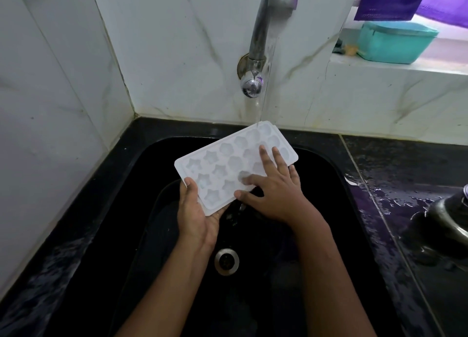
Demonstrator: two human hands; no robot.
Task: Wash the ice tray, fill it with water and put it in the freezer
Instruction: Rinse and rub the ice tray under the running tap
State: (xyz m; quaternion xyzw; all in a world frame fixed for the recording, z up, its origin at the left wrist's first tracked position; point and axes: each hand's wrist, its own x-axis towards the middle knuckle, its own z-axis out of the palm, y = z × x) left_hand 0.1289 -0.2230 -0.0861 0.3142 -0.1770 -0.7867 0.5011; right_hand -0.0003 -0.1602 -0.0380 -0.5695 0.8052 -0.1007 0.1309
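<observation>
ice tray: wash stage, rinse under running tap

status: ice tray [222,169] is held tilted over the black sink [329,210], its far end under the water stream [258,106] from the tap [263,33]. left hand [195,217] grips the near corner, palm beneath, thumb on the rim. right hand [276,187] lies flat and open on the moulds, fingers spread, seemingly rubbing; no sponge or soap visible.

judgement: washing is under way, the first of three steps. left to do: finish the rinse, level the tray and fill the moulds, carry it to the freezer (not in view).

surface/room: black stone table [405,174] right of the sink is wet, with puddles; a dark vessel [443,222] sits at its right edge. drain [226,260] at the sink bottom. white marbled wall tiles [63,83] meet in a corner; a ledge carries a teal box [397,42], with purple cloth [390,0] above it.
</observation>
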